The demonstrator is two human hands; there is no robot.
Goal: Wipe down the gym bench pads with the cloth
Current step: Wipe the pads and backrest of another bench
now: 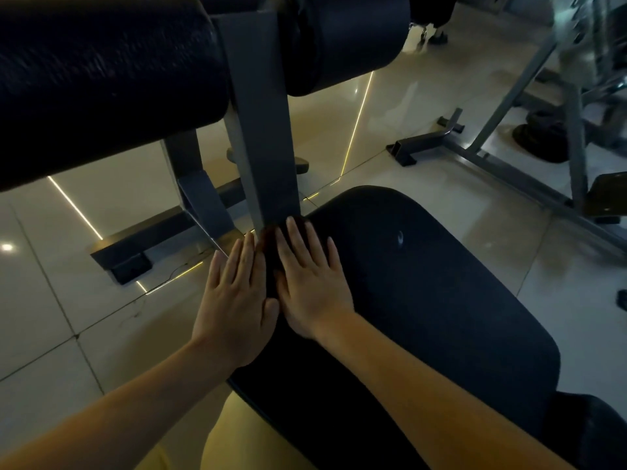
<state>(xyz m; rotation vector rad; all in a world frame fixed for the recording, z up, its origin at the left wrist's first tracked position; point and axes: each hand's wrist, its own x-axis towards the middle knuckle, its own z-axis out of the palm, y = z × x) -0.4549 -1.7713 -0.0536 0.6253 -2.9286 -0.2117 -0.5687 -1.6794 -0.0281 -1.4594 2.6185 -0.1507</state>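
The black bench pad (424, 300) fills the middle and lower right of the view. My left hand (237, 300) lies flat along the pad's left edge, fingers straight and pointing away from me. My right hand (310, 283) rests flat on the pad just beside it, fingers slightly spread. A dark reddish patch (268, 237) shows between the fingertips at the foot of the grey steel post (261, 130); I cannot tell whether it is the cloth. Neither hand is curled around anything. Two black roller pads, one on the left (101, 79) and one on the right (353, 39), hang from the post above.
Glossy tiled floor (68, 317) with light reflections surrounds the bench. The bench's grey base foot (135, 245) lies at the left. Another grey machine frame (509, 157) and a weight plate (543, 137) stand at the right. My yellow trousers (244, 435) show at the bottom.
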